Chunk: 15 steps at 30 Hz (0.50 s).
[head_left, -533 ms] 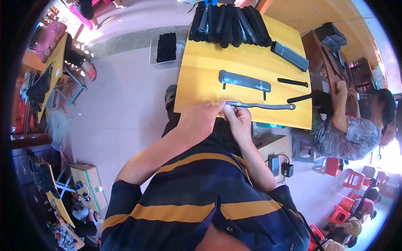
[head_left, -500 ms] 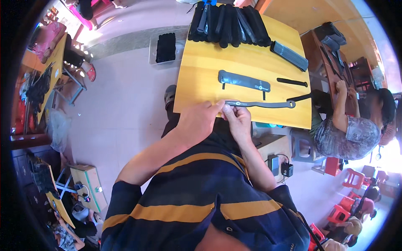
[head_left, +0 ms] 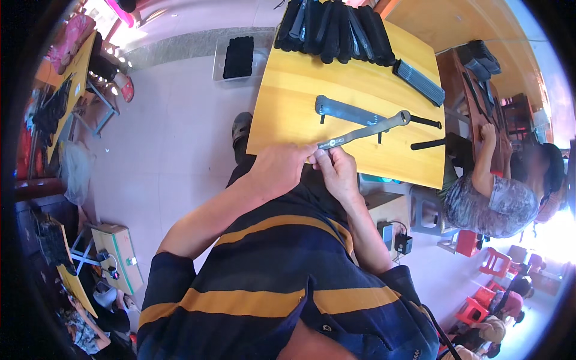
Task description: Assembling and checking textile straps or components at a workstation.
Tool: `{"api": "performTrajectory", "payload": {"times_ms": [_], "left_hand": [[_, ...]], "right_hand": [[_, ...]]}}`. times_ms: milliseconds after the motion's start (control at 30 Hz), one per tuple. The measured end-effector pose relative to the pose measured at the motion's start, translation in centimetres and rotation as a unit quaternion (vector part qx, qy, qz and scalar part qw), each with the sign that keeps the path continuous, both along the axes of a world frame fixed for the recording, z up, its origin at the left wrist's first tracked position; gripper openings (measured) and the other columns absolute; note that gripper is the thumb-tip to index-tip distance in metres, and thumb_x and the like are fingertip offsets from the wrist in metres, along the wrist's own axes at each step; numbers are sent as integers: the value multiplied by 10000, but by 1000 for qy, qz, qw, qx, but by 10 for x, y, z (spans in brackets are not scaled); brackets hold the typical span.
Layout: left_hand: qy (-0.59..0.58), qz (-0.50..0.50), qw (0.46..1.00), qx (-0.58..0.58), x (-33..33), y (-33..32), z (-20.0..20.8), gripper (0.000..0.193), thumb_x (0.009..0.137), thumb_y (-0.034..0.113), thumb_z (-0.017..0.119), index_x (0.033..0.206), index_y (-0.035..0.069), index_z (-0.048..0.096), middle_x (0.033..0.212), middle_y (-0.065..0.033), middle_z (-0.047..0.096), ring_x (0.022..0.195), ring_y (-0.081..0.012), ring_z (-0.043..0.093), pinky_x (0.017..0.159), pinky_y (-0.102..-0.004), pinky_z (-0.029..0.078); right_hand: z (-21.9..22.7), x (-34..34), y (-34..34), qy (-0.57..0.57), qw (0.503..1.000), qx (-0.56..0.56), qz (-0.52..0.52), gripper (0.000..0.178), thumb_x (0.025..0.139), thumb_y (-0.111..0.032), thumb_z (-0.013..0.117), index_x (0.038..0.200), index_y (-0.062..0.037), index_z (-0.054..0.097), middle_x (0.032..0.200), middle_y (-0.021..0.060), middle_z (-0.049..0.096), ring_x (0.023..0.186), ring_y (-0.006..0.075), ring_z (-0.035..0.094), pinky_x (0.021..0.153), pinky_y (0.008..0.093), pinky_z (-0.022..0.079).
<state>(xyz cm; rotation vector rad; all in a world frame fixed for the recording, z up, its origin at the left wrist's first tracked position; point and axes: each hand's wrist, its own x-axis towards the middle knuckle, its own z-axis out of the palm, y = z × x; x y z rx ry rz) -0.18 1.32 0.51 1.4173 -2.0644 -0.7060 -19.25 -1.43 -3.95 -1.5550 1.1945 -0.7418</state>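
Note:
My left hand (head_left: pixel 281 169) and my right hand (head_left: pixel 337 171) are close together at the table's near edge, fingers pinched on one end of a long grey strap (head_left: pixel 367 130). Its other end, with a slotted round tip, points up and to the right. The strap passes over the right part of a wide grey band (head_left: pixel 343 109) lying flat, hiding some of it. Beyond the strap's tip lies a short black strap (head_left: pixel 426 122), and a second black strap (head_left: pixel 428 144) rests nearer to me at the right edge.
The yellow table (head_left: pixel 282 114) carries a row of black bands (head_left: pixel 336 33) at the back and a stack of grey strips (head_left: pixel 419 83) at the right. A clear bin (head_left: pixel 259 63) with black pieces stands left. At right, a person (head_left: pixel 498 198) works at another table.
The grey strap's free end has swung up and away from me, now crossing the wide band. Both hands keep their pinch on the near end.

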Motion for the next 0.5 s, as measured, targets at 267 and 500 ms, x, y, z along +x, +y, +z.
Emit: {"api": "performTrajectory", "payload": {"times_ms": [267, 500], "left_hand": [[17, 36, 999, -37, -5, 2, -13, 277, 952, 94, 571, 1165, 30, 737, 822, -170, 730, 733, -351, 715, 646, -452, 555], [41, 32, 996, -69, -9, 1, -16, 279, 949, 101, 551, 1148, 38, 737, 804, -147, 734, 724, -348, 717, 637, -450, 558]], "right_hand": [[-12, 3, -1, -40, 998, -12, -37, 134, 1004, -128, 656, 1003, 2, 689, 777, 40, 716, 678, 102, 648, 648, 274, 516], [-13, 6, -2, -73, 995, 32, -66, 96, 983, -79, 624, 952, -9, 683, 738, 34, 699, 650, 93, 630, 628, 270, 501]]}}
